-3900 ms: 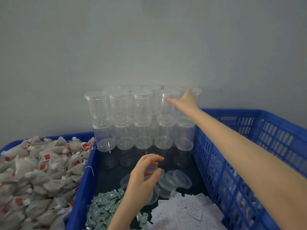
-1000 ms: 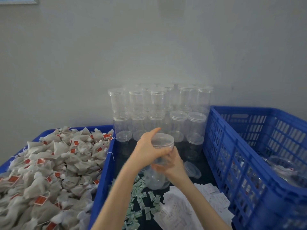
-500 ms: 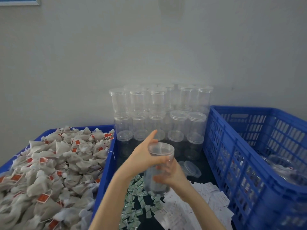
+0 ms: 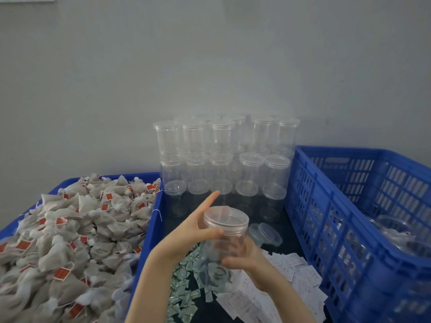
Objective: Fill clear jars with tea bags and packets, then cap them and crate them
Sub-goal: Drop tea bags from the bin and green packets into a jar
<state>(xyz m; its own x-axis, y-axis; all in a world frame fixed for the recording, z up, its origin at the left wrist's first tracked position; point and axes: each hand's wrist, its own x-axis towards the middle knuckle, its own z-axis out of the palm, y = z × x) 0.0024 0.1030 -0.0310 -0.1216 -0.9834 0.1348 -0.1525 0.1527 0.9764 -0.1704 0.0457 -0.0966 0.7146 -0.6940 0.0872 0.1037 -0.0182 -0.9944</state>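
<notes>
So you've got one clear jar (image 4: 224, 241) up in the middle, held over the dark table (image 4: 289, 220), with both hands on it. Your left hand (image 4: 193, 231) is wrapped around the top near the lid (image 4: 225, 217), thumb pressing across the front just under the rim, index finger sticking out straight toward the far side. Your right hand (image 4: 242, 257) grips the body lower down from the right, and you can see the fingers through the plastic. The lid looks like it's sitting on the jar, and I can't make out anything inside it.

Behind it, against the wall, there's the stack of capped jars (image 4: 224, 159), three rows high. A couple of loose lids (image 4: 265, 234) lie on the table just right of the jar you're holding.

On the near side, the little green packets (image 4: 184, 292) are scattered under your left arm, and the white packets (image 4: 286, 276) are spread out under and to the right of your right arm. The blue bin (image 4: 151, 231) on the left is heaped with tea bags (image 4: 70, 241) with red tags. The blue crate (image 4: 338, 229) on the right has a few clear jars in it already, though they're too blurry to tell much.
</notes>
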